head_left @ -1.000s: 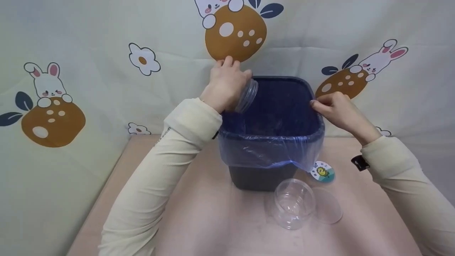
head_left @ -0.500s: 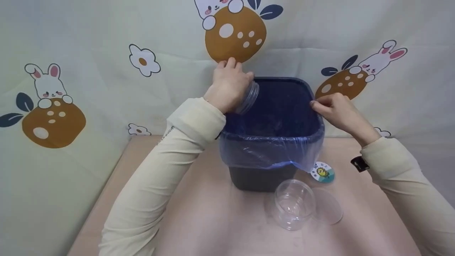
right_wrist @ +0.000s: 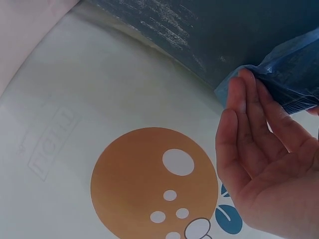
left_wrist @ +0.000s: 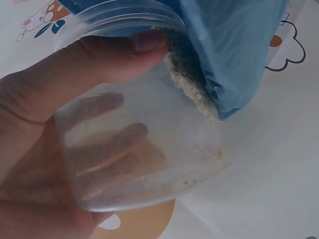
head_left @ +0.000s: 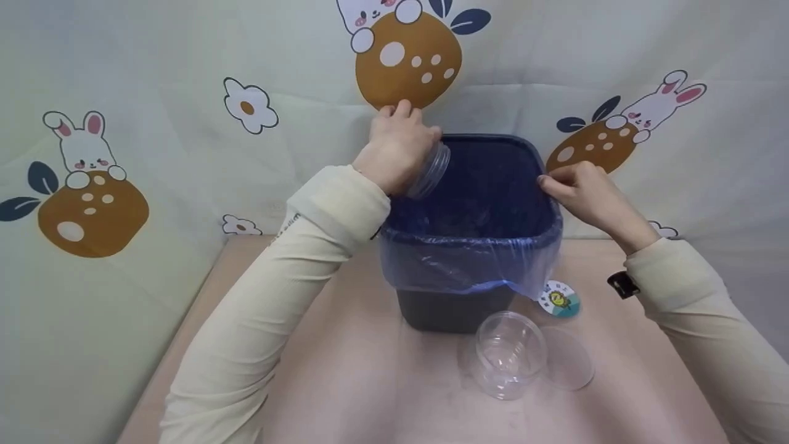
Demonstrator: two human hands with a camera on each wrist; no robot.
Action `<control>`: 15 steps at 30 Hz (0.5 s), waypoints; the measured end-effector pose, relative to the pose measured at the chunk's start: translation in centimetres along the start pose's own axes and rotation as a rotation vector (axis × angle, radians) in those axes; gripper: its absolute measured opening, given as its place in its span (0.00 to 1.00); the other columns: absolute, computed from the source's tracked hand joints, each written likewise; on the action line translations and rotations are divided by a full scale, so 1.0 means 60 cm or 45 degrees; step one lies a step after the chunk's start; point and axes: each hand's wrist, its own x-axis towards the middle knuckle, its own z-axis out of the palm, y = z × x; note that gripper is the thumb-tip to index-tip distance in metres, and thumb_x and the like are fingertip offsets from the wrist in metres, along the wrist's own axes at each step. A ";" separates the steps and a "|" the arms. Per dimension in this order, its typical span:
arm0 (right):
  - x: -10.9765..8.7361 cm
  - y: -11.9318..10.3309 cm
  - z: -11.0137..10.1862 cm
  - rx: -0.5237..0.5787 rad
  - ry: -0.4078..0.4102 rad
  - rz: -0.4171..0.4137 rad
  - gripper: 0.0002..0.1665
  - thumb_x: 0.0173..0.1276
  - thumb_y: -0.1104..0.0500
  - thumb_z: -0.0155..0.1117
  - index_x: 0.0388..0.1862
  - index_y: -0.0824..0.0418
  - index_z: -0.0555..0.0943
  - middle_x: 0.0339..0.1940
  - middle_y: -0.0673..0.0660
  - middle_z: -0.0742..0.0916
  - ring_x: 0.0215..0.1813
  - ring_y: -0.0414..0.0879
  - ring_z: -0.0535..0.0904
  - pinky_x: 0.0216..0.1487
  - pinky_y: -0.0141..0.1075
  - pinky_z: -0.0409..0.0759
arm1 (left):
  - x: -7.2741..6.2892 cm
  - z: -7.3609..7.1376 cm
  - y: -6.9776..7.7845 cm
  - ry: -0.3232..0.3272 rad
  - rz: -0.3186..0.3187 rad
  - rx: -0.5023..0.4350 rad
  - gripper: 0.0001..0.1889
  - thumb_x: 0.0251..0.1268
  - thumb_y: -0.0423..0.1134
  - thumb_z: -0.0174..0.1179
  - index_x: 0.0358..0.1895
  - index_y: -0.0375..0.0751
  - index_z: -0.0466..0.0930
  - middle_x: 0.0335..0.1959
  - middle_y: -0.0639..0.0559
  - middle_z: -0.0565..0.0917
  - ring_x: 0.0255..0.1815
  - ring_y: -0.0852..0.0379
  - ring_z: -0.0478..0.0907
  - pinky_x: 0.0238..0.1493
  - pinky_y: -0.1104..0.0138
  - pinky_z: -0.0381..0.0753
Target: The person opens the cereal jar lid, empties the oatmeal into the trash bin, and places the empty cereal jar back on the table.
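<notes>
My left hand (head_left: 397,148) grips a clear plastic jar (head_left: 435,168) at the left rim of the bin. The jar is tilted, its threaded mouth turned toward the bin's inside. In the left wrist view, pale crumbly bits (left_wrist: 187,89) cling along the jar's wall near the blue bag (left_wrist: 232,55). The dark bin (head_left: 459,311) is lined with that bag, folded down over its rim. At the bin's right rim, the thumb and fingers of my right hand (head_left: 585,188) pinch the bag edge; the right wrist view shows the remaining fingers (right_wrist: 241,129) extended beside the bag.
In front of the bin, another clear jar (head_left: 508,357) stands uncapped on the pink-covered table (head_left: 345,382). A clear disc-shaped lid (head_left: 570,361) lies to its right. Behind that is a round printed label (head_left: 560,300). A patterned cloth (head_left: 185,154) hangs close behind the bin.
My left hand and the jar have shifted slightly to the right and down. My right hand stays at the rim, and the things on the table have not moved.
</notes>
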 end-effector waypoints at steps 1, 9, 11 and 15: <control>0.000 0.000 0.000 0.003 0.000 0.002 0.21 0.72 0.55 0.53 0.19 0.62 0.77 0.13 0.48 0.67 0.17 0.44 0.62 0.19 0.34 0.57 | 0.000 0.000 0.000 0.003 -0.001 -0.002 0.29 0.59 0.32 0.61 0.65 0.49 0.69 0.58 0.40 0.71 0.61 0.44 0.60 0.64 0.55 0.60; 0.001 -0.001 0.002 0.025 -0.001 -0.006 0.21 0.71 0.56 0.53 0.18 0.62 0.77 0.13 0.48 0.66 0.17 0.43 0.61 0.18 0.34 0.56 | 0.000 0.000 0.004 0.024 0.001 -0.009 0.26 0.61 0.32 0.60 0.64 0.49 0.70 0.57 0.40 0.71 0.61 0.45 0.59 0.63 0.56 0.59; 0.001 -0.001 0.002 0.024 -0.004 -0.001 0.21 0.71 0.56 0.53 0.18 0.63 0.77 0.13 0.48 0.66 0.17 0.43 0.61 0.19 0.34 0.56 | 0.000 -0.002 0.006 0.034 0.004 -0.004 0.25 0.61 0.32 0.59 0.63 0.49 0.71 0.57 0.40 0.72 0.60 0.45 0.60 0.62 0.56 0.60; 0.000 0.000 0.000 0.023 -0.002 0.001 0.21 0.71 0.56 0.53 0.19 0.63 0.78 0.13 0.48 0.66 0.17 0.42 0.61 0.19 0.34 0.56 | 0.000 -0.009 0.009 0.066 0.005 0.006 0.25 0.61 0.31 0.59 0.62 0.49 0.73 0.56 0.41 0.72 0.60 0.45 0.61 0.61 0.56 0.61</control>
